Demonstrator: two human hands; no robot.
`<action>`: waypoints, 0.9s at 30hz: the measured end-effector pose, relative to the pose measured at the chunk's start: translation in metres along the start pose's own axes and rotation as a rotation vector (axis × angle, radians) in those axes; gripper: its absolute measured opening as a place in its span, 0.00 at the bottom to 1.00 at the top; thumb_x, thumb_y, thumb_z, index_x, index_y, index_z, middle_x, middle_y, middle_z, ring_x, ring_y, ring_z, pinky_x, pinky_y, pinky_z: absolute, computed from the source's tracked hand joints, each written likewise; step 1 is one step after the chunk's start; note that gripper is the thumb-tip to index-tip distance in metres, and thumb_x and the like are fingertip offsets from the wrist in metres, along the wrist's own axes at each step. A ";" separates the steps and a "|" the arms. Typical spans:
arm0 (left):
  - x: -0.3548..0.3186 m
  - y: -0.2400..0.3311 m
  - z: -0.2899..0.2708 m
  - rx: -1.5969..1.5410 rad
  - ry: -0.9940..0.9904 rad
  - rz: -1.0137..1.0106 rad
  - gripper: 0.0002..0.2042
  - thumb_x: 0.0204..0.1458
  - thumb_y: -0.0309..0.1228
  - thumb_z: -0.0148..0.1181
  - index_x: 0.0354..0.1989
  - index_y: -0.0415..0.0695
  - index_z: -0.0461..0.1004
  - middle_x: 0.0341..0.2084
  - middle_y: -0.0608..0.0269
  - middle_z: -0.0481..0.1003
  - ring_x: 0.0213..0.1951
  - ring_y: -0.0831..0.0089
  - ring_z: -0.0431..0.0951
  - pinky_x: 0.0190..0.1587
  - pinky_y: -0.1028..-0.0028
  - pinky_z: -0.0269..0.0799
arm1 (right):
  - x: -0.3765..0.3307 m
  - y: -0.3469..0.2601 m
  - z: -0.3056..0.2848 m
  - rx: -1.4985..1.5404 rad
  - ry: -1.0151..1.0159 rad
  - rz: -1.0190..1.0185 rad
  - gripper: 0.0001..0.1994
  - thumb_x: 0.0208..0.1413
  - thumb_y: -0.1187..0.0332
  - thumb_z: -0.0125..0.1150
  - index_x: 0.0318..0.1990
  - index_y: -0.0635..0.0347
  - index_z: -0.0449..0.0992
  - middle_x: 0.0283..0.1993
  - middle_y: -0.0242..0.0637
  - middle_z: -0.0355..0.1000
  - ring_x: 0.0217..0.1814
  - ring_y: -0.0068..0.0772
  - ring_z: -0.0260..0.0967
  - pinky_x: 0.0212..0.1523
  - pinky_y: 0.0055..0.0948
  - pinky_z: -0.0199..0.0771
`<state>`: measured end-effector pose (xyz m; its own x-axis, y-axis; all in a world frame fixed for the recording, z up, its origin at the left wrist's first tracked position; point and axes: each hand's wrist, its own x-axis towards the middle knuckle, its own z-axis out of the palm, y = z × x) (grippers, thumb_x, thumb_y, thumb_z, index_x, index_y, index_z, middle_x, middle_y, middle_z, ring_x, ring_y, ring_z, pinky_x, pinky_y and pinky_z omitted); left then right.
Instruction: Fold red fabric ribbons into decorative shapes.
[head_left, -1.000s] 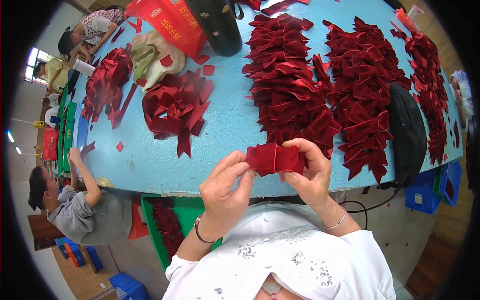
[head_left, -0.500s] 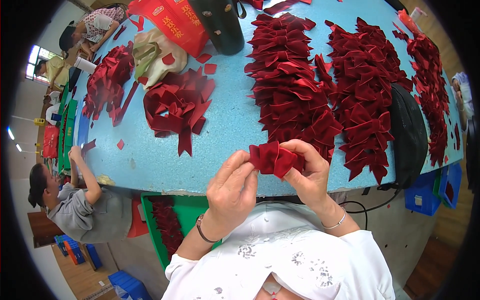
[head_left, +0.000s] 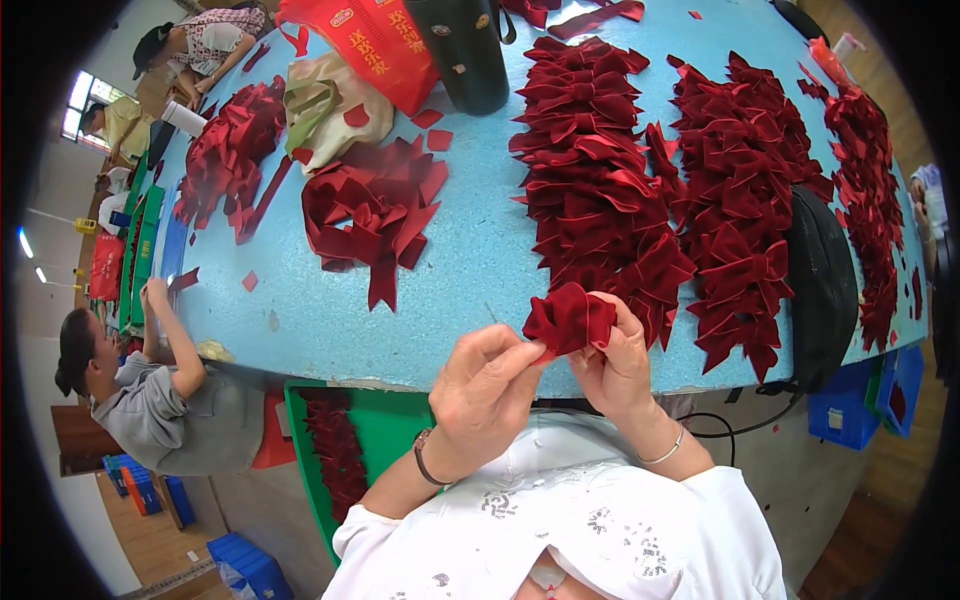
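A dark red velvet ribbon bow [head_left: 570, 318], gathered into folds, is held up in front of me, over the near edge of the table. My right hand [head_left: 618, 368] grips its right end between thumb and fingers. At the lower left corner, my left hand [head_left: 485, 385] pinches the ribbon's edge with thumb and forefinger. A thin dark line, perhaps a needle or thread, shows just above the left fingers; I cannot make out which. Beyond the hands lies a long overlapping row of finished-looking red bows [head_left: 590, 170], with a second row [head_left: 735, 200] to its right.
Loose red ribbon strips [head_left: 370, 205] lie left of centre on the blue table [head_left: 470, 250]. Behind them are a cloth bag [head_left: 335, 105], a red bag [head_left: 375, 45] and a dark tumbler [head_left: 460, 60]. A black bag [head_left: 825, 290] sits right; a green crate [head_left: 390, 430] stands below. Co-workers sit left.
Both hands and the bow have shifted slightly right. The bow has turned to show a broader, bunched side, and my left fingers have slid to its lower left corner.
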<state>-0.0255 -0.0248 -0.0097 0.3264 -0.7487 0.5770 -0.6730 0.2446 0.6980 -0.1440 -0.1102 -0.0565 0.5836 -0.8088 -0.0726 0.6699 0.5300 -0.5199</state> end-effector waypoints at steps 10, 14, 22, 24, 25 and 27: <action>0.003 -0.003 -0.013 -0.108 -0.163 0.037 0.14 0.39 0.12 0.63 0.35 0.36 0.75 0.31 0.55 0.74 0.28 0.75 0.74 0.28 0.80 0.70 | 0.002 0.000 -0.006 0.144 0.012 0.105 0.11 0.52 0.69 0.57 0.41 0.61 0.66 0.23 0.27 0.62 0.21 0.16 0.56 0.24 0.19 0.62; 0.002 -0.008 -0.012 -0.290 0.002 -0.238 0.16 0.37 0.11 0.63 0.38 0.36 0.74 0.34 0.54 0.74 0.27 0.76 0.74 0.28 0.80 0.70 | 0.002 -0.001 -0.007 0.151 -0.048 0.112 0.13 0.51 0.68 0.58 0.43 0.62 0.66 0.23 0.26 0.63 0.21 0.16 0.56 0.23 0.18 0.62; 0.021 -0.006 -0.008 -0.083 -0.069 0.015 0.18 0.36 0.16 0.66 0.40 0.38 0.74 0.35 0.55 0.73 0.31 0.70 0.77 0.28 0.77 0.74 | 0.001 -0.003 0.001 0.062 -0.087 0.043 0.19 0.51 0.66 0.61 0.48 0.64 0.67 0.25 0.28 0.66 0.22 0.16 0.59 0.23 0.16 0.63; 0.023 -0.007 -0.007 -0.017 -0.055 0.074 0.20 0.35 0.16 0.65 0.41 0.38 0.74 0.35 0.55 0.73 0.31 0.68 0.77 0.27 0.74 0.74 | 0.001 -0.005 0.004 0.008 -0.085 0.007 0.19 0.52 0.65 0.61 0.49 0.65 0.67 0.27 0.30 0.67 0.23 0.18 0.62 0.25 0.19 0.68; 0.023 -0.008 -0.006 0.017 -0.048 0.103 0.20 0.35 0.16 0.65 0.42 0.38 0.74 0.34 0.54 0.73 0.31 0.67 0.77 0.27 0.73 0.74 | 0.001 -0.005 0.004 -0.018 -0.085 -0.010 0.20 0.52 0.65 0.61 0.49 0.66 0.67 0.28 0.31 0.68 0.24 0.19 0.64 0.25 0.21 0.70; 0.024 -0.008 -0.006 0.057 -0.048 0.130 0.21 0.35 0.15 0.64 0.42 0.37 0.74 0.34 0.54 0.73 0.30 0.66 0.76 0.27 0.73 0.74 | 0.000 -0.006 0.004 -0.049 -0.103 -0.019 0.19 0.52 0.66 0.60 0.48 0.66 0.67 0.28 0.33 0.69 0.25 0.21 0.65 0.26 0.23 0.72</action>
<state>-0.0081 -0.0408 0.0008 0.2028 -0.7417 0.6393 -0.7448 0.3070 0.5924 -0.1462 -0.1124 -0.0502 0.6171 -0.7865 0.0242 0.6593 0.5001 -0.5615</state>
